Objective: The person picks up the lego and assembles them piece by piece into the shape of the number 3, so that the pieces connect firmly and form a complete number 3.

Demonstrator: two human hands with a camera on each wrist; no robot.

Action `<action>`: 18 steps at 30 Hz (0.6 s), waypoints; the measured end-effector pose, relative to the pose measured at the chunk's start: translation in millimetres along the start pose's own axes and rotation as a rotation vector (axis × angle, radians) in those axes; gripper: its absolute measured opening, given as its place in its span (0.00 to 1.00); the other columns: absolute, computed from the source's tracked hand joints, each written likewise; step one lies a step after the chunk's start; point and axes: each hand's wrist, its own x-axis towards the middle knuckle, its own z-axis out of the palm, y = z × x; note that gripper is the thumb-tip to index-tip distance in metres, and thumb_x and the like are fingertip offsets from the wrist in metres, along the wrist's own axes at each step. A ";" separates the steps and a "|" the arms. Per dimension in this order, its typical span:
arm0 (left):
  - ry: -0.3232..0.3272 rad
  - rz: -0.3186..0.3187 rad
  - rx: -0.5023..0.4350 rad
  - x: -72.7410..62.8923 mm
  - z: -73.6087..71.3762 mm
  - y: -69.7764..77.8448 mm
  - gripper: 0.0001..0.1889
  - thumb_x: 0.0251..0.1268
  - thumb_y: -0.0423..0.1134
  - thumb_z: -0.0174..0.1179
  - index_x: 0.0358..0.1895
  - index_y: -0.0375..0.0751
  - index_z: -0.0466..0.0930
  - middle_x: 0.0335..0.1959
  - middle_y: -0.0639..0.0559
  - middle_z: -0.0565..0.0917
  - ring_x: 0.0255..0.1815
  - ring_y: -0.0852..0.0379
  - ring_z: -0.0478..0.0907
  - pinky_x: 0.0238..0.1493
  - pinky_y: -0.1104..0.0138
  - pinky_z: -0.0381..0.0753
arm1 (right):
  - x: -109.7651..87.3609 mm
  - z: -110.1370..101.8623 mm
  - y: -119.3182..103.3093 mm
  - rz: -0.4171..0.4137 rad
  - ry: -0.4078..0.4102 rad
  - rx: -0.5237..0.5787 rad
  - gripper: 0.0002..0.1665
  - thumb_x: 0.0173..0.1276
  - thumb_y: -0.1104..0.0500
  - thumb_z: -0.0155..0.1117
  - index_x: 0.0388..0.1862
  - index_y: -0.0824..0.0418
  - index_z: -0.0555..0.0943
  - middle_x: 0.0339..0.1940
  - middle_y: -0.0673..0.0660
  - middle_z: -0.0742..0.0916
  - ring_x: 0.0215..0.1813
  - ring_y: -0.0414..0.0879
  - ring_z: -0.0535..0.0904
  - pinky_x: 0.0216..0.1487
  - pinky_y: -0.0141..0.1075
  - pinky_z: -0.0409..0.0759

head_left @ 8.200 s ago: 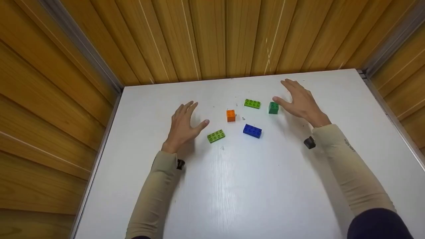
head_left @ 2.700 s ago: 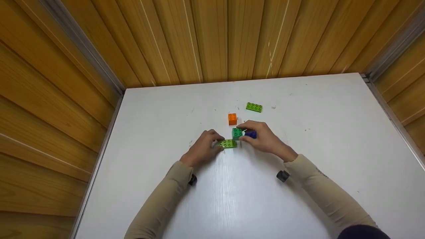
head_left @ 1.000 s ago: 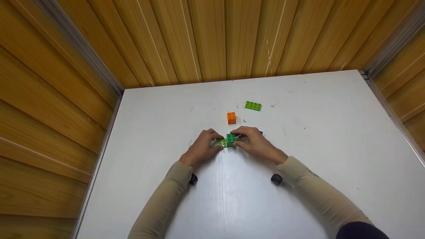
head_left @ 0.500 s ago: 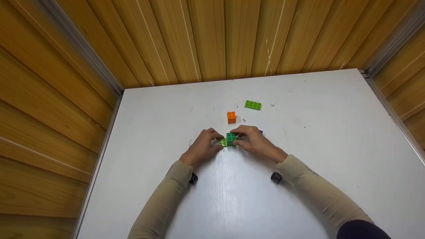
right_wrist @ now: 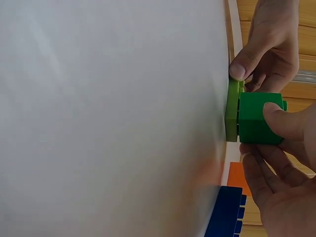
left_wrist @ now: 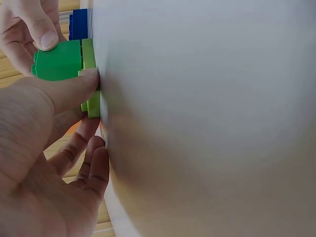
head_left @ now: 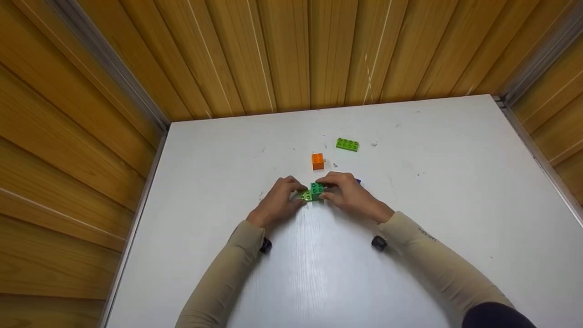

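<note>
My left hand (head_left: 278,202) pinches the left end of a flat lime-green toy brick (head_left: 306,196) between thumb and fingers, low on the white table. With thumb and fingertips, my right hand (head_left: 350,193) grips a dark green two-by-two brick (head_left: 317,189). This block stands over the right half of the lime one. A thin gap with studs shows between the green block (right_wrist: 259,118) and the lime plate (right_wrist: 232,111) in the right wrist view. Beyond the right hand lies a blue brick (right_wrist: 224,212), mostly hidden behind that hand in the head view.
An orange two-by-two brick (head_left: 318,161) stands just behind the hands. Farther back lies a second flat lime-green brick (head_left: 347,145). The white table (head_left: 218,150) meets wood-panelled walls (head_left: 291,54) at the back and sides.
Since the oldest frame, both hands have come together. The lime brick was gripped, turned and shifted right; the green brick was carried left onto it. Over the last second, almost no movement shows.
</note>
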 end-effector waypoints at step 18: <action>-0.009 -0.033 -0.014 3.3 0.2 -0.7 0.17 0.74 0.39 0.69 0.63 0.43 0.87 0.56 0.51 0.83 0.61 0.51 0.75 0.67 0.56 0.77 | 4.9 -4.7 -2.0 0.046 -0.021 0.020 0.23 0.68 0.66 0.77 0.62 0.66 0.87 0.52 0.59 0.91 0.55 0.52 0.87 0.62 0.50 0.83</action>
